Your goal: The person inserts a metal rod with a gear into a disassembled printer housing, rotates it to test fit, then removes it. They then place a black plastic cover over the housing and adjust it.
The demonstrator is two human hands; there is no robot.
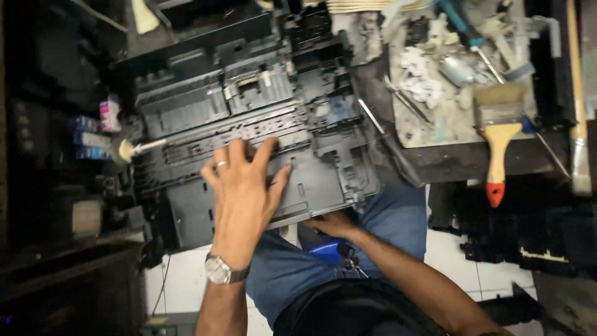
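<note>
A black, opened printer chassis (249,118) rests partly on my lap and partly against a workbench. My left hand (239,190), with a ring and a wristwatch, lies flat with fingers spread on the chassis's near panel. My right hand (333,224) grips the chassis's lower near edge from underneath, its fingers mostly hidden. A small round brush with a pale handle (134,149) lies at the left side of the chassis.
A dirty bench top (448,124) at the right carries a wide paintbrush with an orange-tipped handle (497,137), a screwdriver (472,43), a small motor and scraps. Ink bottles (93,130) stand at the left. Black plastic parts (535,242) lie on the white tiled floor.
</note>
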